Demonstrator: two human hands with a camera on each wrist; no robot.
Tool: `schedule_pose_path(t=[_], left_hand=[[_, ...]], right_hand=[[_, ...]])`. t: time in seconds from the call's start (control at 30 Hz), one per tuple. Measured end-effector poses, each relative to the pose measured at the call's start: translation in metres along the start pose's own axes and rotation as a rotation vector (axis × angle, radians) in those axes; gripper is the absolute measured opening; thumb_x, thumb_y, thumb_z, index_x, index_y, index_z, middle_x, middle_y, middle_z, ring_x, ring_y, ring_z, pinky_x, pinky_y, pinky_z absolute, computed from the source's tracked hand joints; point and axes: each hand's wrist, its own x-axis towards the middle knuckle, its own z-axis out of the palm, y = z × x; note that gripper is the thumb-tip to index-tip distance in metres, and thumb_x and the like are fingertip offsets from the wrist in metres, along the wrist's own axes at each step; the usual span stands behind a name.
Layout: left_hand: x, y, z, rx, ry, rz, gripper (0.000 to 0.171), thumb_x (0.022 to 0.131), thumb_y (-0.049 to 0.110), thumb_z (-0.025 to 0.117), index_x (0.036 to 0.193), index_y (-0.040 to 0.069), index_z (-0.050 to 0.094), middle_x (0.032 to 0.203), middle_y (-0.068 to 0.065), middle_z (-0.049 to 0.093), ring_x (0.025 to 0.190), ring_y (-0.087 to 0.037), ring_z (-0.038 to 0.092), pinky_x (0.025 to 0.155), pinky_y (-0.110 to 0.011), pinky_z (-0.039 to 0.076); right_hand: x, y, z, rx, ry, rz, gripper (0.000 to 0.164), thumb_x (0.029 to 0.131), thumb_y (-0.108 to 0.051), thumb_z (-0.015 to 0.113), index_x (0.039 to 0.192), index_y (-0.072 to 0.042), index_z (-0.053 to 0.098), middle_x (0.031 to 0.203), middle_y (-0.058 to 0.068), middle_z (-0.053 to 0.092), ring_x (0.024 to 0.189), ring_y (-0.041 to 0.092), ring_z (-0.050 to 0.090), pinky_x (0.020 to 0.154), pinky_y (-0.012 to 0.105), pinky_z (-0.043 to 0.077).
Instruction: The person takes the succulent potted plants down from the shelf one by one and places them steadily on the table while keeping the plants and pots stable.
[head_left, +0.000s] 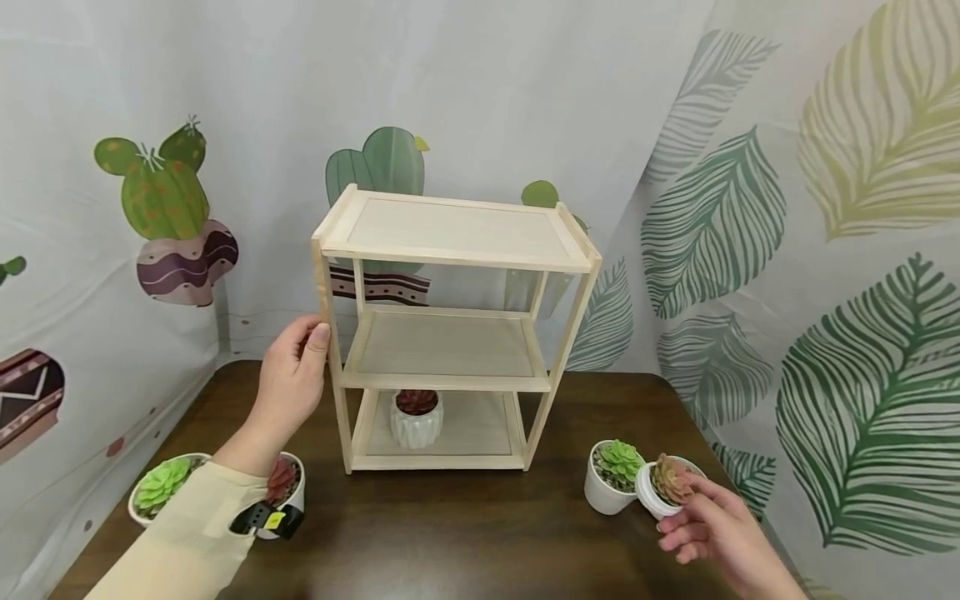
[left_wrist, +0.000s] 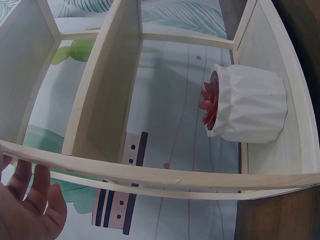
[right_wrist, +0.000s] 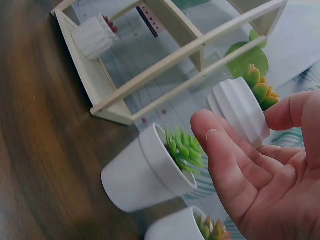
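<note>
My left hand (head_left: 288,387) grips the left upright of a three-tier pale wooden shelf (head_left: 457,384), around the height of its middle tier. On the bottom tier, left of centre, stands a white faceted pot with a dark red succulent (left_wrist: 252,105). At the right, my right hand (head_left: 720,525) holds a small white ribbed pot (right_wrist: 241,112) with an orange-green succulent between thumb and fingers, raised and tilted. Just left of it, a white pot with a bright green succulent (head_left: 611,483) stands on the table. The top and middle tiers hold nothing.
Left on the brown table (head_left: 450,533) stand a white pot with a green succulent (head_left: 163,483) and one with a red succulent (head_left: 283,483), partly behind my left forearm. Another white pot (right_wrist: 175,226) sits beneath my right hand. A printed cloth (head_left: 480,100) hangs behind.
</note>
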Motion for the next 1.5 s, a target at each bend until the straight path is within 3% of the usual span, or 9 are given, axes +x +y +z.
schedule_pose_path(t=[0.27, 0.37, 0.5, 0.63, 0.7, 0.8, 1.03, 1.3, 1.5], left_hand=[[0.001, -0.001, 0.002, -0.003, 0.004, 0.002, 0.034, 0.111, 0.030, 0.046, 0.115, 0.002, 0.066, 0.094, -0.015, 0.065, 0.080, 0.000, 0.051, 0.071, -0.019, 0.041], [0.001, 0.000, 0.001, -0.001, 0.003, -0.001, 0.034, 0.111, 0.030, 0.046, 0.114, 0.003, 0.066, 0.094, -0.014, 0.065, 0.079, -0.001, 0.051, 0.071, -0.019, 0.041], [0.001, 0.001, 0.000, -0.006, -0.001, -0.006, 0.033, 0.111, 0.029, 0.046, 0.113, 0.002, 0.066, 0.093, -0.014, 0.064, 0.079, -0.002, 0.051, 0.070, -0.019, 0.041], [0.000, 0.002, 0.000, -0.007, -0.002, -0.012, 0.033, 0.111, 0.029, 0.046, 0.114, 0.002, 0.066, 0.093, -0.014, 0.064, 0.079, -0.001, 0.051, 0.071, -0.018, 0.041], [0.000, 0.002, 0.000, -0.003, -0.002, -0.010, 0.034, 0.111, 0.029, 0.046, 0.114, 0.002, 0.066, 0.093, -0.014, 0.065, 0.079, -0.001, 0.051, 0.071, -0.018, 0.041], [0.000, 0.001, 0.000, 0.000, 0.001, -0.007, 0.034, 0.111, 0.029, 0.047, 0.114, 0.002, 0.066, 0.094, -0.014, 0.065, 0.080, -0.001, 0.051, 0.071, -0.018, 0.041], [0.000, 0.000, 0.001, 0.004, 0.005, 0.004, 0.033, 0.111, 0.029, 0.047, 0.113, 0.003, 0.067, 0.093, -0.014, 0.066, 0.079, -0.002, 0.052, 0.070, -0.018, 0.041], [0.000, 0.000, 0.001, 0.015, 0.005, 0.003, 0.034, 0.111, 0.030, 0.046, 0.115, 0.002, 0.066, 0.095, -0.015, 0.066, 0.080, -0.001, 0.051, 0.071, -0.018, 0.041], [0.000, 0.001, 0.002, 0.011, 0.007, -0.007, 0.035, 0.111, 0.031, 0.046, 0.116, 0.002, 0.066, 0.096, -0.016, 0.066, 0.081, 0.000, 0.052, 0.072, -0.018, 0.041]], right_hand=[[-0.013, 0.009, -0.021, 0.059, -0.024, -0.002, 0.026, 0.114, -0.017, 0.029, 0.127, -0.033, 0.044, 0.094, 0.008, 0.077, 0.081, 0.019, 0.077, 0.069, 0.032, 0.062], [-0.015, 0.012, -0.023, 0.002, 0.018, 0.036, 0.038, 0.112, -0.015, 0.027, 0.150, -0.014, 0.031, 0.093, 0.008, 0.077, 0.080, 0.019, 0.076, 0.068, 0.033, 0.062], [-0.015, 0.016, -0.026, -0.045, 0.056, 0.152, 0.066, 0.110, -0.016, 0.025, 0.155, 0.012, -0.015, 0.092, 0.005, 0.076, 0.079, 0.016, 0.075, 0.070, 0.032, 0.061], [-0.014, 0.026, -0.033, 0.041, 0.031, 0.179, 0.052, 0.108, -0.013, 0.027, 0.158, -0.004, 0.015, 0.092, 0.006, 0.077, 0.080, 0.017, 0.075, 0.071, 0.032, 0.061], [-0.014, 0.032, -0.036, 0.094, 0.011, 0.173, 0.037, 0.109, -0.014, 0.028, 0.144, -0.018, 0.038, 0.093, 0.008, 0.077, 0.081, 0.018, 0.076, 0.072, 0.033, 0.062], [-0.013, 0.039, -0.038, 0.151, 0.003, 0.182, 0.026, 0.110, -0.016, 0.029, 0.125, -0.029, 0.046, 0.093, 0.009, 0.077, 0.081, 0.019, 0.076, 0.072, 0.034, 0.062], [-0.011, 0.050, -0.034, 0.106, 0.042, 0.210, 0.025, 0.110, -0.019, 0.033, 0.130, -0.023, 0.046, 0.091, 0.009, 0.076, 0.079, 0.019, 0.076, 0.072, 0.032, 0.062], [-0.007, 0.066, -0.039, 0.044, 0.026, 0.225, 0.040, 0.108, -0.019, 0.033, 0.142, 0.002, 0.035, 0.089, 0.009, 0.075, 0.078, 0.020, 0.076, 0.072, 0.032, 0.062], [0.000, 0.080, -0.040, -0.020, 0.052, 0.244, 0.065, 0.107, -0.019, 0.032, 0.148, 0.020, -0.001, 0.087, 0.009, 0.074, 0.076, 0.020, 0.076, 0.071, 0.034, 0.063]])
